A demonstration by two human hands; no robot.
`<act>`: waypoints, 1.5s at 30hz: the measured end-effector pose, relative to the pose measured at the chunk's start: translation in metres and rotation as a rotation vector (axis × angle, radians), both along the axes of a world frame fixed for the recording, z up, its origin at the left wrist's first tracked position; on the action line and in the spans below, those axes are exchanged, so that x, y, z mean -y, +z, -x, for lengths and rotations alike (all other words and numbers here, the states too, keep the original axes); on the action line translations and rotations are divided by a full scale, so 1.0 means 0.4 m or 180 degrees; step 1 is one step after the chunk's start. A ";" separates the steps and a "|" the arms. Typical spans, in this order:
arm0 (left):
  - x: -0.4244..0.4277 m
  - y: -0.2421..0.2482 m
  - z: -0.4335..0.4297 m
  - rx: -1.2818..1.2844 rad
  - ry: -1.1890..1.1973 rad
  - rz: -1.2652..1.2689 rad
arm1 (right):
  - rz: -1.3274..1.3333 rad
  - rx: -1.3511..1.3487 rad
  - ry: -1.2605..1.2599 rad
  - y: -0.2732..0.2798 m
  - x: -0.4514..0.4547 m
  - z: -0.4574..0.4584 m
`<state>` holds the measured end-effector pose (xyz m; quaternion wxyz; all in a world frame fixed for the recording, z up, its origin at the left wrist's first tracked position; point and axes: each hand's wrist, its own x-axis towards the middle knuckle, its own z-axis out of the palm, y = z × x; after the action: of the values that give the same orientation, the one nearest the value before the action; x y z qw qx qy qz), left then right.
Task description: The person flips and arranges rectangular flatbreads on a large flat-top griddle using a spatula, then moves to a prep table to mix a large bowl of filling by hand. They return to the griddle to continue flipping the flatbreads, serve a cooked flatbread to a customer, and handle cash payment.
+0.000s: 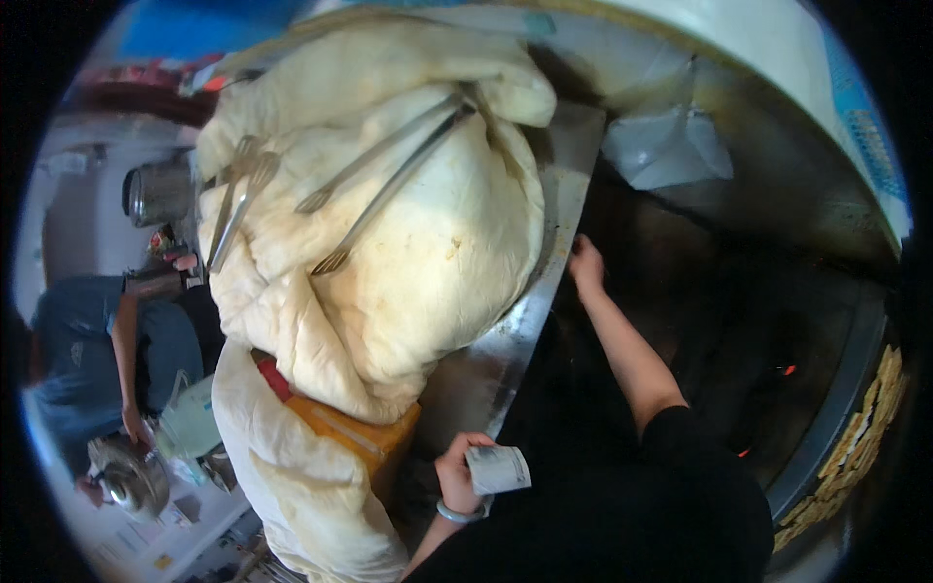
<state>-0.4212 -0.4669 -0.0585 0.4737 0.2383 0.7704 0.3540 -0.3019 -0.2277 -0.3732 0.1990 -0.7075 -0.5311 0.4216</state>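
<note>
My left hand (455, 474), with a pale bangle at the wrist, is closed on a small white printed container (498, 469), perhaps a paper cup. My right hand (587, 268) is by the edge of a metal worktop (536, 321); its fingers are partly hidden. A large cream padded cloth (452, 240) is heaped on the worktop. Long metal tongs (393, 182) with forked tips lie across it, and shorter metal tongs (237, 200) lie near its far side.
An orange-brown box (357, 433) is partly under the cloth. Beyond it, a person in a blue-grey shirt (80, 350) handles a metal pot or kettle (131, 477) beside a pale green container (191, 423). A large metal pot (160, 193) stands farther along. A clear plastic bag (667, 149) is behind my right hand.
</note>
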 end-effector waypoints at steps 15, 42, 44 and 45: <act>0.135 -0.200 0.011 -0.0331 -0.0628 0.0609 | 0.1123 -0.2687 -0.0562 -0.256 0.244 0.387; 0.140 -0.205 -0.017 -0.0455 -0.0434 0.0588 | 0.1462 -0.2953 -0.0353 -0.205 0.254 0.276; 0.158 -0.211 -0.016 -0.0356 -0.0337 0.0694 | 0.1479 -0.2964 -0.0335 -0.197 0.261 0.276; 0.154 -0.206 -0.021 -0.0302 -0.0284 0.0753 | 0.1488 -0.2958 -0.0311 -0.194 0.265 0.272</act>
<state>-0.4130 -0.5287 -0.1411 0.4768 0.2312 0.8169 0.2277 -0.4108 -0.3337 -0.4509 0.2700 -0.4952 -0.2448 0.7886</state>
